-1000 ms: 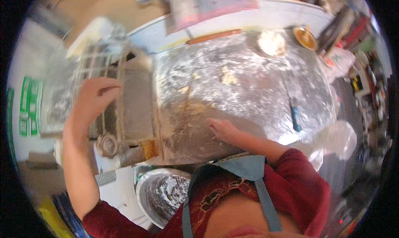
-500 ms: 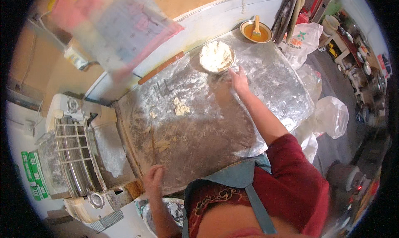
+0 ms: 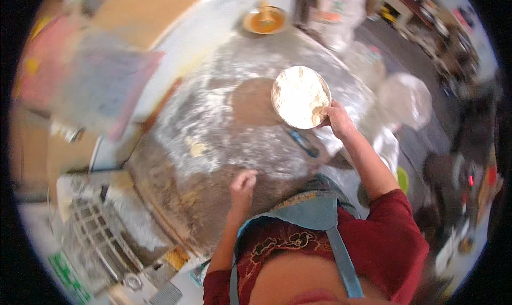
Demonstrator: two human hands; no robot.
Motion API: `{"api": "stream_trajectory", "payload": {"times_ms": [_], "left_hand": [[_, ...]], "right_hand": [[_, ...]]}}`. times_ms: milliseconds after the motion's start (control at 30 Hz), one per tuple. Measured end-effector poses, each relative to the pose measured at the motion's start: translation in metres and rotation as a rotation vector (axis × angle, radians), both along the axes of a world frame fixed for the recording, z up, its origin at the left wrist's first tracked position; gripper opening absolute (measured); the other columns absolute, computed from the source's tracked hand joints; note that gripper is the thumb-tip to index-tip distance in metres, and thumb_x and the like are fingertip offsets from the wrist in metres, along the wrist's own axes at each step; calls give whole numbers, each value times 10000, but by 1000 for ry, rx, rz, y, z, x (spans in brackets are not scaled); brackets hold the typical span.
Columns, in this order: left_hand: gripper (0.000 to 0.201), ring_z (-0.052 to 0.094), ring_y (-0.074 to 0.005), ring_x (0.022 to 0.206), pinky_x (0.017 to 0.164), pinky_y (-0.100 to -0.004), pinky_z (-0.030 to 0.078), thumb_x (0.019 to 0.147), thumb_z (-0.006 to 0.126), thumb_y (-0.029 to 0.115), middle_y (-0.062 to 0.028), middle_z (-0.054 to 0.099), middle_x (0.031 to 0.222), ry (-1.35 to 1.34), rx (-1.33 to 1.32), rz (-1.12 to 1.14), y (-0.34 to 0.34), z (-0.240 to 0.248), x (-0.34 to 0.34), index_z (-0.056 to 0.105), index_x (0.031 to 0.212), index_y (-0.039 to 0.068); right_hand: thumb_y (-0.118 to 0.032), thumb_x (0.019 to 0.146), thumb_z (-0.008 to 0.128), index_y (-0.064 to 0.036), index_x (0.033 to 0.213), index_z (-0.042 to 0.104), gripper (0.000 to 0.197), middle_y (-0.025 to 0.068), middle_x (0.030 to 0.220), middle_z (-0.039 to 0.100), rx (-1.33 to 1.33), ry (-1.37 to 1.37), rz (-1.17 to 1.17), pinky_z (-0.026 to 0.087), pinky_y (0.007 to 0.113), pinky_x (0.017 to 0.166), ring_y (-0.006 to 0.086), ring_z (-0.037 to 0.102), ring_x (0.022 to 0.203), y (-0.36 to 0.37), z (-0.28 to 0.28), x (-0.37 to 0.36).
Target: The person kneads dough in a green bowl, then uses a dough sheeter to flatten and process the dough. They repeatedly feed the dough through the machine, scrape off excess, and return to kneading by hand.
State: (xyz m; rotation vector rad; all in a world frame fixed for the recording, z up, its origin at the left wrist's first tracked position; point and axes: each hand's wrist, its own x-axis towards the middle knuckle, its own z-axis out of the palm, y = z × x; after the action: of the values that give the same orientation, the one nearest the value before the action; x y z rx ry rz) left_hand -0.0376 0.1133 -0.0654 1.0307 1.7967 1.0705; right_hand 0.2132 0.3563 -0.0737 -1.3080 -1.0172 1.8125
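A round bowl of white flour [image 3: 300,94] is lifted over the right part of the worktable, and my right hand [image 3: 337,119] grips its near right rim. My left hand [image 3: 244,185] hovers above the table's near edge, its fingers curled together, with nothing showing in them. Left of centre, a small pale lump of dough [image 3: 197,146] lies on the flour-dusted worktable [image 3: 213,126]. A slim blue item [image 3: 303,141], too blurred to name, shows on the table just below the bowl.
At the far edge stands a bowl of orange-yellow liquid [image 3: 264,21] with a wooden-handled brush. A metal roller machine [image 3: 106,235] adjoins the table on the left. White sacks [image 3: 338,17] and a clear plastic bag [image 3: 404,101] stand right of it. Pink plastic packaging [image 3: 106,83] hangs far left.
My right hand has taken hold of the flour bowl and drawn it off the table toward me. My left hand has risen and moved right. The whole view has turned and shifted.
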Motion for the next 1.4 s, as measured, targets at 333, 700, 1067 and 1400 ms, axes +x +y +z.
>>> {"api": "stream_trajectory", "payload": {"times_ms": [333,700,1067,1400], "left_hand": [[530,195,-399,1340,1091,-477,169,867,488,119,-252,216,1444,499,113,-178,97,-50,93,327,1344,-43],[563,205,-398,1334,1096,-503,156,903,423,224,-242,230,1441,656,135,-128,104,-66,111,281,1371,-56],[634,235,-396,1327,1080,-484,188,947,367,417,-255,262,1428,765,130,-72,109,-76,119,302,1369,-52],[599,233,-368,1344,1099,-439,183,843,484,247,-209,292,1429,753,-64,12,109,-64,127,341,1363,-15]], "right_hand": [[-101,796,466,101,899,571,249,210,721,620,-157,-483,-674,534,348,471,278,622,523,-187,6,272],[-118,765,464,123,812,598,280,234,698,613,-153,-594,-908,550,407,544,352,630,559,-94,-45,475],[-191,790,537,70,876,624,288,228,788,643,-240,-1116,-373,536,420,457,340,651,571,146,-106,582],[-181,856,617,-14,775,597,187,16,710,561,499,-777,-235,414,245,665,98,502,692,168,-62,410]]}}
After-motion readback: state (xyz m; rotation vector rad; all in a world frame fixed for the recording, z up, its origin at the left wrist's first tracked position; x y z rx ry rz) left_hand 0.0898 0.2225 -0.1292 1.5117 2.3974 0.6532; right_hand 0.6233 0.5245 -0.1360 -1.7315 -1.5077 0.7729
